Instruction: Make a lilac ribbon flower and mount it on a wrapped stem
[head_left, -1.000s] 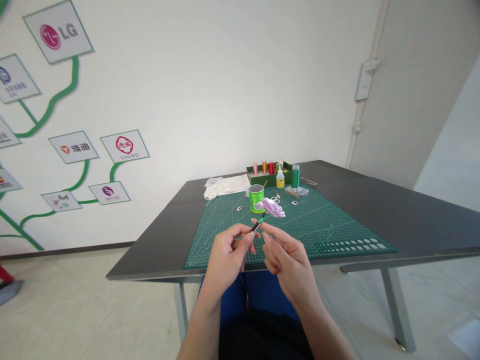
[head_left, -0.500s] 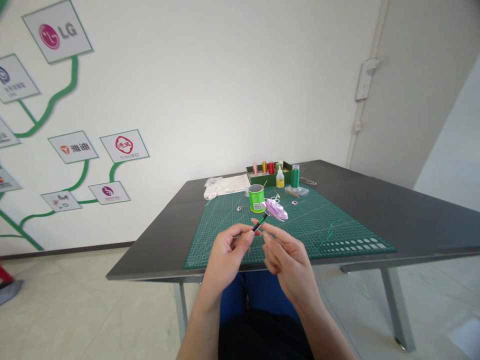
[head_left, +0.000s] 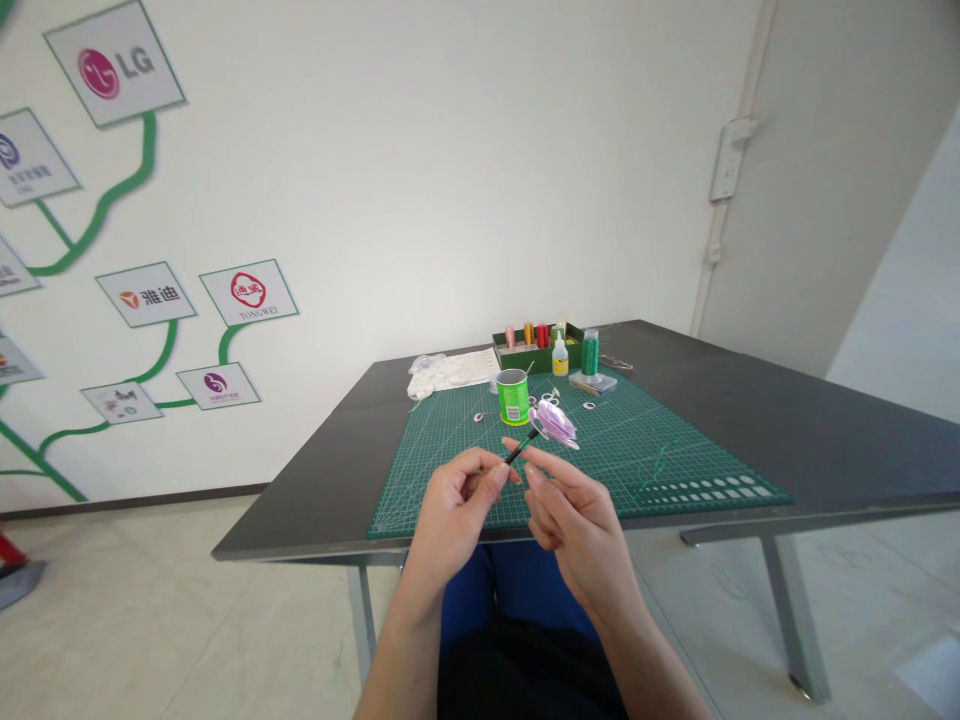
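Observation:
Over the near edge of the mat, my left hand (head_left: 466, 500) pinches a dark stem with a green band (head_left: 523, 448) between thumb and forefinger. At the stem's upper end sits a lilac fabric flower (head_left: 555, 424), tilted up and to the right. My right hand (head_left: 574, 510) is closed beside the stem, its thumb and forefinger pressed together close under the flower. Whatever lies between those right fingertips is too small to make out. Just behind the flower are white-handled scissors (head_left: 550, 398), partly hidden, and a bright green can (head_left: 514, 398).
A green cutting mat (head_left: 450, 470) covers part of the black table (head_left: 315, 470). Toward the back stand a dark green box (head_left: 525, 360) of thread spools, a glue bottle (head_left: 560, 358) and a green spool (head_left: 590, 353). White cloth (head_left: 457, 371) lies at the back left.
The flower has turned a little on its stem and shifted slightly right and down. Both hands stay nearly in place.

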